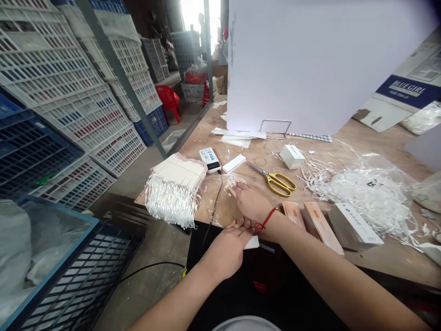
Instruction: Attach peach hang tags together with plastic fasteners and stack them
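Observation:
My left hand [229,250] is at the front edge of the table, its fingers bent and closed over a white card [251,242] that sticks out on its right. Just beyond it, my right hand [254,200], with a red string bracelet at the wrist, reaches into a small heap of white bits [231,180]. Its fingers are drawn together at the heap; what is between them is hidden. Yellow-handled scissors [275,180] lie to the right of that hand. Behind the heap are a narrow white card stack [234,163] and a white device with a cable [210,160].
A thick bundle of tags with white strings [175,186] overhangs the table's left edge. On the right are pink card stacks [322,227], a white-topped card stack [358,224] and a bag of white strings [372,195]. A large white board [296,64] stands behind; crates [65,92] line the left.

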Demonstrator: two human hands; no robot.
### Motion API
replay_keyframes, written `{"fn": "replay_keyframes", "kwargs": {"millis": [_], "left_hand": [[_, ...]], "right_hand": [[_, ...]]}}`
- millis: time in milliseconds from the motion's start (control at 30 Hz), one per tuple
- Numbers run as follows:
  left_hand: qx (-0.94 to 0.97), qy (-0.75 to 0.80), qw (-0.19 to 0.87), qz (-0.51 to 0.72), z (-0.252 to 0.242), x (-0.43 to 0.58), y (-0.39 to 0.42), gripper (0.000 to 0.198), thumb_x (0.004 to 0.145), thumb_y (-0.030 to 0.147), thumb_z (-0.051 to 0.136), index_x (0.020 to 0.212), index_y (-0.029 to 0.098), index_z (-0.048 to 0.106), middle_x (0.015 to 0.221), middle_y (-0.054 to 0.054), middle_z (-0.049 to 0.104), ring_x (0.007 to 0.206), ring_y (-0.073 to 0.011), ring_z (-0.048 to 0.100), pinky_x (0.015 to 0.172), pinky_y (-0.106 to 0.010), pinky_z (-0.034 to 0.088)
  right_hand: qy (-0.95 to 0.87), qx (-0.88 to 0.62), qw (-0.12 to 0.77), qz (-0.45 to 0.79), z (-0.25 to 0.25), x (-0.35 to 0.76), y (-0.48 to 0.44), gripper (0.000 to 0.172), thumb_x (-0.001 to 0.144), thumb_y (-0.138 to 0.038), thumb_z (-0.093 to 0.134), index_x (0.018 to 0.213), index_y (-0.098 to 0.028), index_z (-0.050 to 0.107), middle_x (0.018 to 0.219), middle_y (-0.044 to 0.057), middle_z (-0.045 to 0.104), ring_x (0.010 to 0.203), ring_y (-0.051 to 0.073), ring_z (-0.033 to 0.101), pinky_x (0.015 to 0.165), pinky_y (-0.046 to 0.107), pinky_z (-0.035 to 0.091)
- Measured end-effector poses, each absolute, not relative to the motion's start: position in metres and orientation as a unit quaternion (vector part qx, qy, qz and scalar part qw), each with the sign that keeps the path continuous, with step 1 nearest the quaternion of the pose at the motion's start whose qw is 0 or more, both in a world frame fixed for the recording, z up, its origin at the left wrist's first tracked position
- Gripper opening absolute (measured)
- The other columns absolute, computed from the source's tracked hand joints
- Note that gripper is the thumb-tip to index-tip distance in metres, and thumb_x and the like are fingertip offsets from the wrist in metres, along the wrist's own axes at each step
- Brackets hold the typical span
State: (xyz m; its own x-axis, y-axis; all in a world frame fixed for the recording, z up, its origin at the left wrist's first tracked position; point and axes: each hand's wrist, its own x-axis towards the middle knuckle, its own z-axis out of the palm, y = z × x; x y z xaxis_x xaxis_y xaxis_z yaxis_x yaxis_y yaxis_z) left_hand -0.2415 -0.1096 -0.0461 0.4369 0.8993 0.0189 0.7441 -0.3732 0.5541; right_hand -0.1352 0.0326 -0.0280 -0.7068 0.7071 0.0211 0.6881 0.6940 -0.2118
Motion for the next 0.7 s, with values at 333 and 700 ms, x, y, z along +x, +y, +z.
{"fn": "replay_keyframes", "kwargs": {"millis": [333, 700], "left_hand": [[0.809, 0.502, 0.229, 0.202, -0.043, -0.241, -0.109, 0.053, 0.084, 0.0, 0.046, 0.134, 0.013, 0.06, 0.134, -0.014, 0.066, 0.132, -0.0253, 0.056, 0.118, -0.044, 0.039], [0.805, 0.507, 0.249, 0.183, -0.043, -0.24, -0.109, 0.063, 0.083, -0.002, 0.043, 0.143, 0.013, 0.054, 0.148, -0.014, 0.056, 0.145, -0.0253, 0.042, 0.124, -0.046, 0.031]], "right_hand": [[-0.924, -0.349, 0.056, 0.144, -0.034, -0.147, 0.011, 0.038, 0.101, -0.021, 0.04, 0.13, -0.01, 0.063, 0.14, 0.015, 0.063, 0.131, 0.022, 0.055, 0.114, 0.033, 0.038], [-0.901, -0.416, 0.07, 0.097, -0.028, -0.157, 0.035, 0.035, 0.099, -0.023, 0.042, 0.126, -0.013, 0.063, 0.131, 0.018, 0.06, 0.119, 0.03, 0.056, 0.103, 0.04, 0.043]]}}
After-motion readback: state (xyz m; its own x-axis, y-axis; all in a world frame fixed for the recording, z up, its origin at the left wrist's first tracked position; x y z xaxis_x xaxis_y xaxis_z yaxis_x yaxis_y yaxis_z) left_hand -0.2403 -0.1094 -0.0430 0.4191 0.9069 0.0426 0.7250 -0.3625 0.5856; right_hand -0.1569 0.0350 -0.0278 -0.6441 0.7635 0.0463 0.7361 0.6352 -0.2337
